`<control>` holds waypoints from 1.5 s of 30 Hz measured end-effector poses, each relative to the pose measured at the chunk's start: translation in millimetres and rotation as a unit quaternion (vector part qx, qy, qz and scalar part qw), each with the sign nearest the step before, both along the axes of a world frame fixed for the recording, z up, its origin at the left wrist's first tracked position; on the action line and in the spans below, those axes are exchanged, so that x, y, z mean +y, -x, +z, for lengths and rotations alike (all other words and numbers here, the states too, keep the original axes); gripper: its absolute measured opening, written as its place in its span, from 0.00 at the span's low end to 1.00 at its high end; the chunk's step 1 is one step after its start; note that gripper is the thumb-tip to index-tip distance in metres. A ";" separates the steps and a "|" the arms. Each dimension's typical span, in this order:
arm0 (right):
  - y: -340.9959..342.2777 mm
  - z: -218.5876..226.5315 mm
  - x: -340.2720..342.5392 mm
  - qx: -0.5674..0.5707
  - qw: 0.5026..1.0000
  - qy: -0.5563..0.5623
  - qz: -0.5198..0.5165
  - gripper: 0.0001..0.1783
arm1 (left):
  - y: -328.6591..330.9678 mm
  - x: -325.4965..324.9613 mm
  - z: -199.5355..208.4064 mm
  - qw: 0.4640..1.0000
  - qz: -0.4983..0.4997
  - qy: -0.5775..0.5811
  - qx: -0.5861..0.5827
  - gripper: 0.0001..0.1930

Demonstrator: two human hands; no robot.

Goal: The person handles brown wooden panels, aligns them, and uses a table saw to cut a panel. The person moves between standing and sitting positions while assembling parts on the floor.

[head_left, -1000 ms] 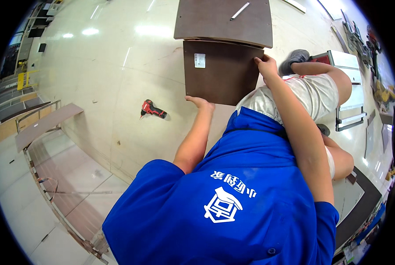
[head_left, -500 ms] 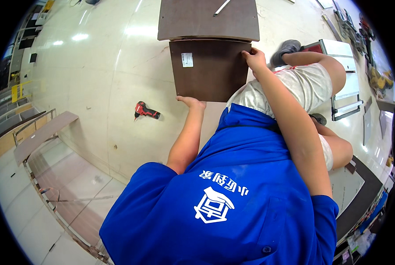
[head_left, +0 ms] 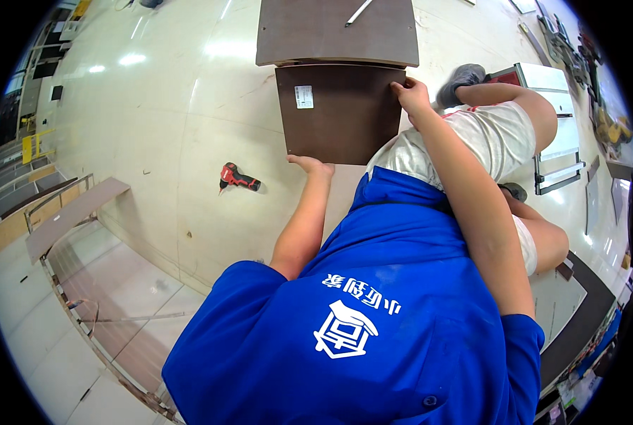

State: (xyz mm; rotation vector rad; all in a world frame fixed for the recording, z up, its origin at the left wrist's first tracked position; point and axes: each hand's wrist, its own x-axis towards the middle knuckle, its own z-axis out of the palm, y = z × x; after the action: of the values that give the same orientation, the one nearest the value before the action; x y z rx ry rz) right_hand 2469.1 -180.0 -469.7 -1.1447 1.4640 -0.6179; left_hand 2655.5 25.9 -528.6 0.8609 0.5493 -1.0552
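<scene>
Firmly, both hands, left [head_left: 313, 165] and right [head_left: 410, 94], on dark brown panel [head_left: 337, 110].

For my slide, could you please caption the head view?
Both hands, left hand and right hand, grip a brown panel; red drill on floor.

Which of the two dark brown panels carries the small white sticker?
The nearer brown panel, gripped by the left hand and right hand. The farther panel bears a pale stick instead.

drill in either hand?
No: the red drill lies on the floor, apart from both hands, which grip the brown panel.
</scene>
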 end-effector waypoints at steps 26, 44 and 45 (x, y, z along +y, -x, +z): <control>2.6 -11.9 -4.0 0.003 1.000 -0.002 0.000 0.19 | 0.2 -0.7 3.6 1.000 0.006 0.007 0.011 0.47; -21.5 102.2 88.2 -0.012 0.949 0.132 0.287 0.18 | -84.1 103.2 69.2 0.984 0.016 0.002 -0.180 0.43; -23.0 124.5 96.4 -0.030 0.954 0.091 0.285 0.16 | -110.2 126.7 83.2 0.976 -0.038 -0.013 -0.215 0.42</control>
State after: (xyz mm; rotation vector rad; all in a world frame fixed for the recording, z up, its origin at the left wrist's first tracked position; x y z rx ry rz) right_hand 2492.1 -83.6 -345.2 -1.5950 0.9652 -0.3782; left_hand 2765.7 152.7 -445.4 1.1033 0.1668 -0.8944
